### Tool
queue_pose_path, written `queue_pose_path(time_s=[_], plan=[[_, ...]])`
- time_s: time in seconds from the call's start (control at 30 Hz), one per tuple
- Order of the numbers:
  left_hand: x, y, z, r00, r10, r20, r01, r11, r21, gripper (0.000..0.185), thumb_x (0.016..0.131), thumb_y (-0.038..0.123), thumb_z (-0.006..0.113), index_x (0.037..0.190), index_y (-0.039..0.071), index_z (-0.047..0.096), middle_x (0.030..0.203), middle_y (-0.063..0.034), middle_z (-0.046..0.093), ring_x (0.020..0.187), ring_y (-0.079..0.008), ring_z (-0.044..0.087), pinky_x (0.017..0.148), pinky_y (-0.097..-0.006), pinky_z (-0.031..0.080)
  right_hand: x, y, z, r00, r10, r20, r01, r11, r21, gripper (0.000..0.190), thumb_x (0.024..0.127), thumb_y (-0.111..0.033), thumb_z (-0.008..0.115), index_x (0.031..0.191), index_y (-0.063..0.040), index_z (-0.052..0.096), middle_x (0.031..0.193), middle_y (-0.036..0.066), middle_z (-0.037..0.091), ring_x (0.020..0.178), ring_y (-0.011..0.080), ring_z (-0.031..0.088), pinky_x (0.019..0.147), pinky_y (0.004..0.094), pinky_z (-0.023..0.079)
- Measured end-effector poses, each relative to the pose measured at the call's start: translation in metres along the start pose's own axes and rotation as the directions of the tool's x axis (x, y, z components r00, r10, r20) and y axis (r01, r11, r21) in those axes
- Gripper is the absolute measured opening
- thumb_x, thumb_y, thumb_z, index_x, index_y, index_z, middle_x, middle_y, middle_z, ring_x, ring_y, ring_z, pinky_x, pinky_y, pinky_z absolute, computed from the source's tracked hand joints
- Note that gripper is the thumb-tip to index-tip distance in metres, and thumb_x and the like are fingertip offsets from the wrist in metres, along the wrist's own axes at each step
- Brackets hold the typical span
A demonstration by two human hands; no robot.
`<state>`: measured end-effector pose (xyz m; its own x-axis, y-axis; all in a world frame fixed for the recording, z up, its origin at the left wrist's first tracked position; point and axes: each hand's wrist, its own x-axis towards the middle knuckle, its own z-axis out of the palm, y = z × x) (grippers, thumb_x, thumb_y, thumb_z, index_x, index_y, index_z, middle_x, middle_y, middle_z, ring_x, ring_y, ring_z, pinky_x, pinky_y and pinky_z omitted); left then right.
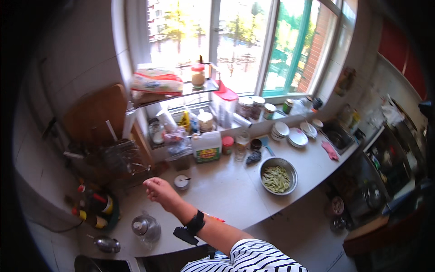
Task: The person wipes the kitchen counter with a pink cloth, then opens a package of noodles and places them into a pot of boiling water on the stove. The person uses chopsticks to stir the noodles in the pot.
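My right hand (159, 193) reaches left over the white countertop (224, 193), a black band around its wrist. Its fingers are curled, and whether anything small sits between them is unclear. Just right of the fingertips stands a small round container of white contents (181, 182) with a thin spoon or stick in it. Below the hand is a clear glass vessel with a lid knob (145, 227). Several bottles (97, 205) with red and yellow caps stand left of the hand. My left hand is out of view.
A metal bowl of green pods (277, 178) stands near the counter's front edge. Behind are a white jug (206, 147), a red-lidded jar (227, 145) and stacked bowls (280, 130). A cutting board (98, 115) leans left. A sink (336, 136) lies at right.
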<state>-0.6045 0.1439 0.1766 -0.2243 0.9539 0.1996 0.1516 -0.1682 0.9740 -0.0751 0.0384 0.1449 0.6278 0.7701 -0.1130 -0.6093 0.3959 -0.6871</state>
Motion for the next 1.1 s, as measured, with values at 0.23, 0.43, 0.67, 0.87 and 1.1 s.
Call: queue_pose_path(time_s=[0.23, 0.43, 0.67, 0.87, 1.1], plan=[[0.011, -0.006, 0.055, 0.972, 0.014, 0.233, -0.024, 0.999, 0.042, 0.026, 0.09, 0.016, 0.056, 0.109, 0.0, 0.063, 0.078, -0.0068, 0.059, 0.07, -0.0164, 0.053, 0.065, -0.0285, 0.044, -0.047, -0.044, -0.052, 0.982, -0.064, -0.175, 0.078, 0.994, 0.076, 0.016, 0.098, -0.027, 0.054, 0.103, -0.012, 0.058, 0.077, -0.003, 0.056, 0.065, 0.008, 0.054, 0.059, 0.0211, 0.046], [0.018, -0.012, 0.08, 0.927, 0.014, 0.376, -0.028, 0.999, 0.033, 0.025, 0.088, 0.014, 0.055, 0.108, 0.001, 0.063, 0.076, -0.006, 0.059, 0.068, -0.016, 0.052, 0.063, -0.0286, 0.044, -0.085, -0.054, -0.071, 0.968, -0.118, -0.221, 0.159, 0.971, 0.177, 0.015, 0.098, -0.027, 0.055, 0.103, -0.014, 0.058, 0.078, -0.004, 0.055, 0.068, 0.008, 0.053, 0.063, 0.0226, 0.046], [0.03, -0.022, 0.088, 0.873, 0.013, 0.488, -0.028, 0.999, 0.023, 0.024, 0.086, 0.012, 0.055, 0.107, 0.003, 0.064, 0.073, -0.0051, 0.058, 0.066, -0.0156, 0.052, 0.061, -0.0287, 0.044, -0.129, -0.061, -0.064, 0.956, -0.142, -0.255, 0.183, 0.973, 0.144, 0.016, 0.099, -0.026, 0.054, 0.105, -0.012, 0.057, 0.077, -0.004, 0.055, 0.066, 0.0075, 0.053, 0.06, 0.0209, 0.046], [0.037, -0.046, 0.085, 0.826, -0.027, 0.562, -0.01, 0.998, 0.064, 0.024, 0.084, 0.009, 0.054, 0.105, 0.004, 0.064, 0.071, -0.0043, 0.058, 0.064, -0.0152, 0.052, 0.059, -0.0288, 0.043, -0.186, -0.049, -0.087, 0.911, -0.145, -0.386, 0.196, 0.976, 0.095, 0.017, 0.096, -0.025, 0.056, 0.106, -0.01, 0.057, 0.075, -0.003, 0.054, 0.062, 0.0076, 0.05, 0.056, 0.0208, 0.043], [0.02, -0.07, 0.088, 0.801, -0.068, 0.595, 0.028, 0.997, 0.076, 0.025, 0.083, 0.007, 0.053, 0.106, 0.005, 0.064, 0.073, -0.0049, 0.059, 0.065, -0.0155, 0.052, 0.059, -0.0288, 0.044, -0.259, -0.064, -0.138, 0.799, -0.179, -0.574, 0.207, 0.978, -0.017, 0.017, 0.097, -0.026, 0.056, 0.104, -0.011, 0.058, 0.075, -0.004, 0.056, 0.063, 0.0079, 0.053, 0.057, 0.0216, 0.044]])
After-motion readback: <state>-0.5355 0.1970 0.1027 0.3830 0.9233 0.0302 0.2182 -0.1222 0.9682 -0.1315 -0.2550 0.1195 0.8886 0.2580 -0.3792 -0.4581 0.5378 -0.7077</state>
